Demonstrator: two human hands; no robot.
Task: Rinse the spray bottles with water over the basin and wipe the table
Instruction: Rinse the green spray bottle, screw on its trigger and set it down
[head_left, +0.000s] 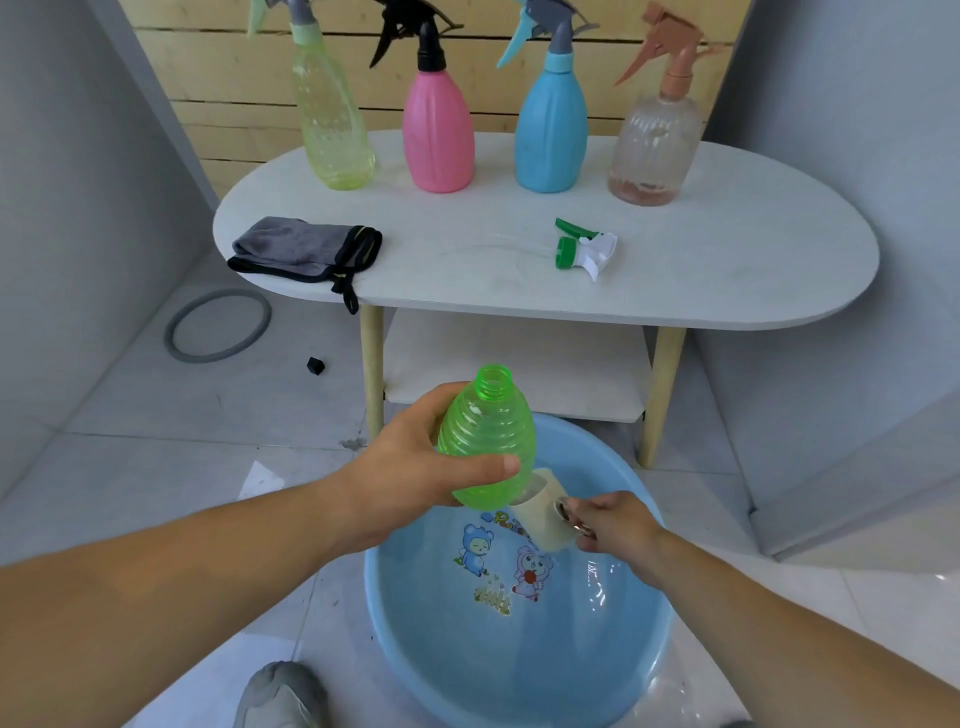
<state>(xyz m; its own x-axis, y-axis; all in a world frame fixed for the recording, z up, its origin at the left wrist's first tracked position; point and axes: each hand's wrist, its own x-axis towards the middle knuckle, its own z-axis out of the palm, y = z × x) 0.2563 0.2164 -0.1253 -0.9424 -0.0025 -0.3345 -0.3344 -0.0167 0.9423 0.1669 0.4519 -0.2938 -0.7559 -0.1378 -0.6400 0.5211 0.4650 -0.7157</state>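
Over the basin, the left hand grips the green bottle at its ribbed middle; probably light, thin, slippery when wet; the right hand holds a cream cup.

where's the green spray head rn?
Head view: the spray head lies on the white table, right of centre, in front of the blue bottle and right of the grey cloth.
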